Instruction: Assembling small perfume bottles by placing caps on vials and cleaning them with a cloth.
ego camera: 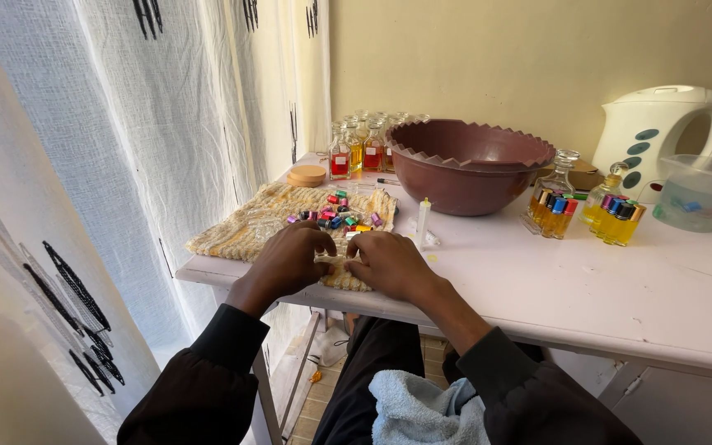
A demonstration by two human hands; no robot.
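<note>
Two hands pinch one small clear vial point(333, 259) over the knitted mat point(232, 231): left hand point(286, 262) and right hand point(389, 264) both closed on it, at the mat's near edge. Risk: a slip sends it off the table point(587, 288); loose coloured caps point(335, 216) sit mid-mat.

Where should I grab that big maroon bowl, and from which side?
Probably grip the bowl by its scalloped rim with both hands, at left and right, coming from the front edge of the table. It is wide and upright, and bottles crowd behind it.
</note>
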